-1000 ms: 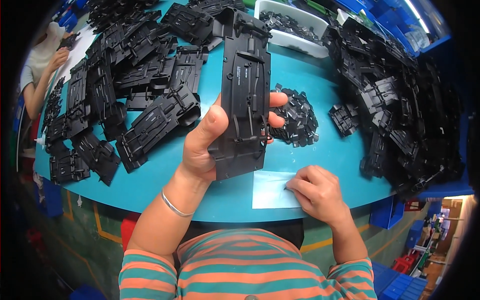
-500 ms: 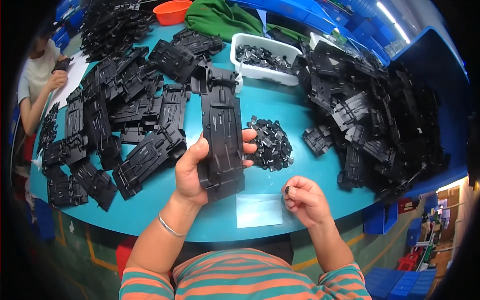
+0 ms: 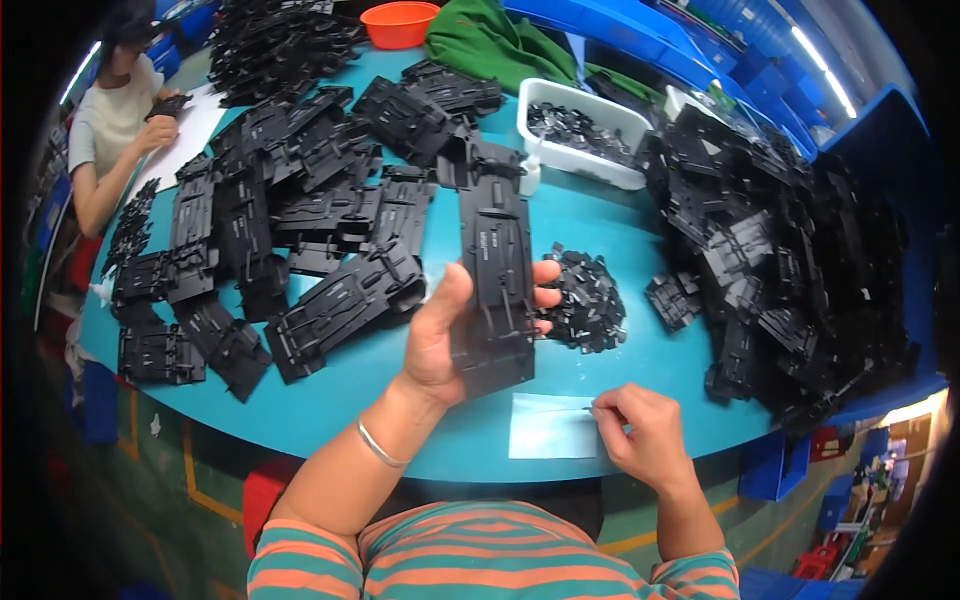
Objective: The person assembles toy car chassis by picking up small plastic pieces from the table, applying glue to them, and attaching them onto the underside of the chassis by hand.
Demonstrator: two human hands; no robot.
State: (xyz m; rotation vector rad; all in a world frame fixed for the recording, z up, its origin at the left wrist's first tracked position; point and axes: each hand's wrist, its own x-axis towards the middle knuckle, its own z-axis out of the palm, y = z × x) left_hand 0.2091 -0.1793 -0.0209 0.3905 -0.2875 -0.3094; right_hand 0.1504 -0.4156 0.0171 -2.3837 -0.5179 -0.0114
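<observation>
Since half a second ago my right hand (image 3: 645, 430) has turned knuckles-up and its fingertips have come to the right edge of the one thin white rectangular sheet (image 3: 545, 440), at about one o'clock from my body. Its thumb and forefinger are closed in a pinch on one tiny dark piece (image 3: 589, 408), too small to make out. My left hand (image 3: 430, 350) grips one long black moulded plastic panel (image 3: 495, 270), raised at twelve o'clock above the teal tabletop (image 3: 640, 365), thumb along its left side and three fingertips showing past its right edge. Between twelve and one lies one pile of small flat black pieces (image 3: 590, 300), too many to count. Just past twelve, farther off, stands one white rectangular plastic tub (image 3: 585, 162) of small dark pieces; just before twelve, one orange round bowl (image 3: 400, 30). Around eleven, black moulded panels (image 3: 345, 310) overlap too much for me to count. One heap of black plastic parts (image 3: 740, 250) fills one to two o'clock. Between ten and eleven sits one co-worker (image 3: 110, 130), holding one dark part
</observation>
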